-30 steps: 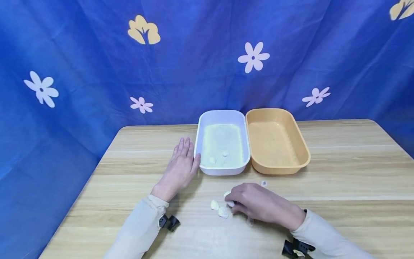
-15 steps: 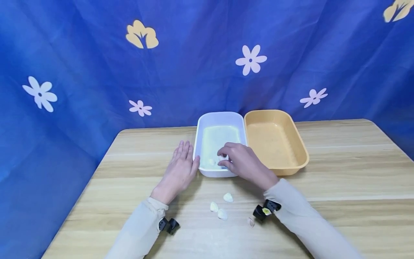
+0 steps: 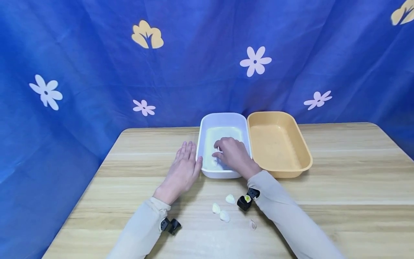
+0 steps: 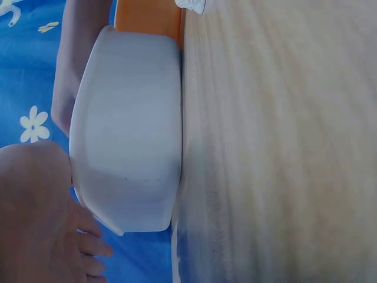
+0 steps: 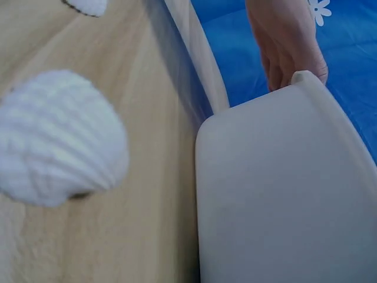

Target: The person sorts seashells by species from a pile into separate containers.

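My left hand (image 3: 182, 171) lies alongside the white tray (image 3: 223, 174), fingers straight and thumb touching its left rim. In the left wrist view this hand shows at the tray's edge. Over the inside of the same tray, my right hand (image 3: 234, 154) has curled fingers, with a bit of white seashell (image 3: 218, 148) between finger and thumb; the fingers hide most of it. Another white shell (image 3: 214, 163) lies on the tray floor near the front. Ribbed white shells (image 3: 224, 216) rest on the table in front, one of them large in the right wrist view.
An orange tray (image 3: 292, 174) stands against the right side of the white one. A small pinkish shell (image 3: 253, 225) lies near the right sleeve (image 3: 284, 212). Behind the wooden table (image 3: 355, 172) hangs a blue flowered cloth (image 3: 194, 64).
My right hand has gone from the shells on the table forward and left into the white tray, bringing a seashell along. My left hand has stayed at the tray's rim.
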A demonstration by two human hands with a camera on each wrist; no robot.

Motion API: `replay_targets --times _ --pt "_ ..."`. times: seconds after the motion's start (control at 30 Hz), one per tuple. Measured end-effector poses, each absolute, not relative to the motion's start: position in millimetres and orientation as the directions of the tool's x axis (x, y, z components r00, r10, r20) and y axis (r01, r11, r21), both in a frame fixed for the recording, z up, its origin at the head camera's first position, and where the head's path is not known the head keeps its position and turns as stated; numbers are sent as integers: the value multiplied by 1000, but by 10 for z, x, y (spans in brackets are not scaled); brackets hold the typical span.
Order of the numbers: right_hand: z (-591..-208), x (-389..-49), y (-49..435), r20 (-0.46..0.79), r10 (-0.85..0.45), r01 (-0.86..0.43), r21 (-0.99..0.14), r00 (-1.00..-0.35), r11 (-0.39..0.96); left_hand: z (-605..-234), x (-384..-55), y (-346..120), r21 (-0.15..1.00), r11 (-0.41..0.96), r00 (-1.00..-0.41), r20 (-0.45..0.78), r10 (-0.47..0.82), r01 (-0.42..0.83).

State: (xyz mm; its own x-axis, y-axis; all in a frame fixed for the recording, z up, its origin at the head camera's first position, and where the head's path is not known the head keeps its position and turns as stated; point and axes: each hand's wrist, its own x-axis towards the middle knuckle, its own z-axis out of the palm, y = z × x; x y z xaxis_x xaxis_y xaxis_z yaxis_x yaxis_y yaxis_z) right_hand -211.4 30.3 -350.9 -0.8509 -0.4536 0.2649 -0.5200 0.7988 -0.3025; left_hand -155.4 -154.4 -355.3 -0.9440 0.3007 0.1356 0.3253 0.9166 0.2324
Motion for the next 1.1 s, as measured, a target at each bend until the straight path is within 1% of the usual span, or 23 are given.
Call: replay_targets --times 0.23,0.33,0.43,0.5,0.63,0.73,0.87,0.97,1.1 --pt "-3521 -2126 263 251 -451 -510 -275 -856 815 -3554 -1545 -1553 253 916 -949 129 289 313" --pt "-3527 -2105 275 246 -451 -505 -242 -858 829 -3562 -1543 -1558 257 915 -950 123 287 310" --pt "-3501 -2056 314 273 -445 -504 -212 -853 837 -3560 -1540 -1560 259 914 -949 123 289 312" --pt "-3453 -2007 351 312 -441 -513 -201 -841 835 -3556 -1543 -1560 257 913 -947 131 292 317" --pt "-3331 -1885 439 409 -443 -554 -207 -797 806 -3536 -1549 -1552 257 910 -944 138 300 327" --pt "-3274 -1777 510 475 -481 -621 -192 -737 760 -3531 -1556 -1546 253 910 -943 134 304 329" --pt "-3237 -1604 619 528 -531 -697 -174 -662 696 -3533 -1562 -1539 247 911 -943 129 306 330" --pt "-3229 -1479 704 539 -542 -718 -181 -644 672 -3532 -1564 -1533 245 912 -944 125 307 329" --pt "-3258 -1349 789 522 -565 -738 -209 -639 642 -3533 -1556 -1528 255 916 -950 109 292 310"
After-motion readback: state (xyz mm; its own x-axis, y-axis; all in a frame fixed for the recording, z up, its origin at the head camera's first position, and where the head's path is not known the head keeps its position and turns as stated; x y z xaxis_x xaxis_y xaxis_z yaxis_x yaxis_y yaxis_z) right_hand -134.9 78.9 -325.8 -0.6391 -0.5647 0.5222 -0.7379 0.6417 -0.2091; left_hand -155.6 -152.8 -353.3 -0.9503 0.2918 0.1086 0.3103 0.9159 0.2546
